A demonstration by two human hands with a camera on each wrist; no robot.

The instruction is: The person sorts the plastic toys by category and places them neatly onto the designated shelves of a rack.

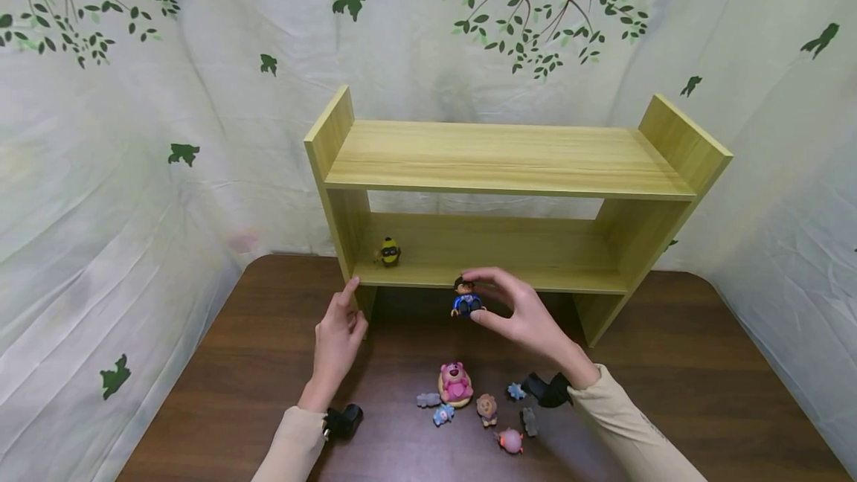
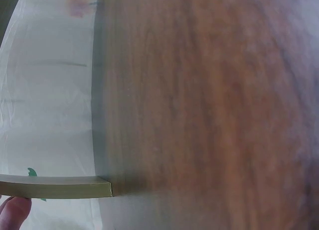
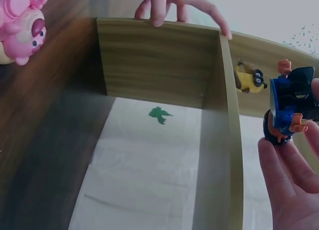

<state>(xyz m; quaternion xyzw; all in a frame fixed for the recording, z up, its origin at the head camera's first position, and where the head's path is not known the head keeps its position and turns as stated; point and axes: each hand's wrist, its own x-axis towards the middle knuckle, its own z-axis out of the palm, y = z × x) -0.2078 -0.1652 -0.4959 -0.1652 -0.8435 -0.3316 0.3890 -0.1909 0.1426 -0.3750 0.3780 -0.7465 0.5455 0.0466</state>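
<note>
The right hand (image 1: 518,311) pinches a small toy figure (image 1: 465,298) with dark hair and blue clothes, held upright before the middle shelf's front edge. In the right wrist view the figure (image 3: 289,103) sits between the thumb and fingertips of the hand (image 3: 294,190). The left hand (image 1: 338,341) touches the shelf unit's left front edge with an extended index fingertip; its other fingers are bent. A fingertip (image 2: 16,212) shows against the board (image 2: 60,189) in the left wrist view. A yellow figure with goggles (image 1: 390,252) stands at the left of the middle shelf (image 1: 495,244).
On the brown table (image 1: 221,385), in front of the wooden shelf unit (image 1: 509,158), lie a pink bear (image 1: 455,384), a lion-like figure (image 1: 487,409), a round pink toy (image 1: 510,441) and several small blue and grey toys. A leaf-patterned cloth hangs behind.
</note>
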